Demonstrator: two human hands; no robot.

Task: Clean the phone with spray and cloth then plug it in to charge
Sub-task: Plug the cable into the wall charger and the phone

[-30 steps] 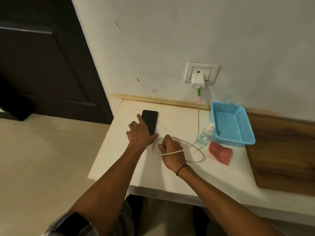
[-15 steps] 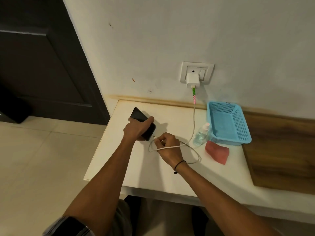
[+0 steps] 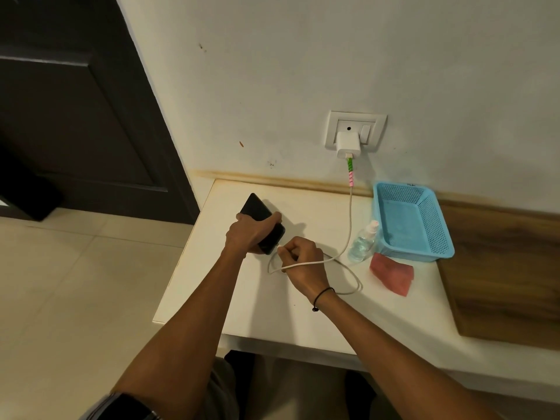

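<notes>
A black phone [image 3: 256,207] is lifted at a tilt over the left part of the white table [image 3: 303,313]. My left hand [image 3: 248,234] grips it round the lower half. My right hand [image 3: 303,256] pinches the plug end of the white charging cable [image 3: 350,225], with the tip right at the phone's bottom edge. The cable runs up to a white charger [image 3: 347,144] in the wall socket [image 3: 356,131] and loops on the table. A small clear spray bottle [image 3: 362,242] and a folded pink cloth [image 3: 392,272] lie to the right.
A light blue mesh basket [image 3: 439,248] sits against the wall at the right of the bottle. A wooden surface [image 3: 500,283] borders the table on the right. A dark door [image 3: 75,101] and pale floor tiles lie to the left.
My left hand picked the phone up off the table and tilted it. My right hand brought the cable's end up to the phone's bottom edge.
</notes>
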